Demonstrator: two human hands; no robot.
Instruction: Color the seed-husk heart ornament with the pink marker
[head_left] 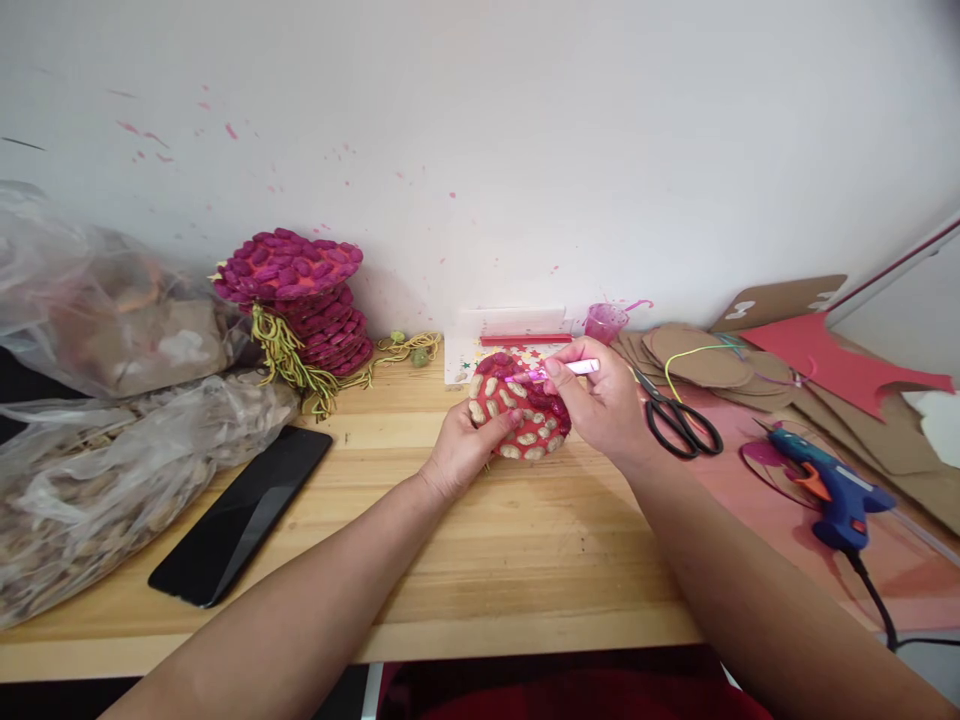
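My left hand (466, 443) grips the lower left edge of a round disc (534, 418) covered with peanut shells, part painted magenta, part bare tan. It holds the disc tilted above the wooden table (487, 560). My right hand (600, 400) is closed on a thin white-handled brush (559, 371), whose pink tip touches the top of the disc.
A stack of finished magenta discs (300, 300) with yellow-green cords stands at the back left. Plastic bags of shells (112, 440) and a black phone (244, 515) lie left. Scissors (679, 420), a blue glue gun (829, 485), cardboard cut-outs (705, 355) and a pink cup (604, 322) are on the right.
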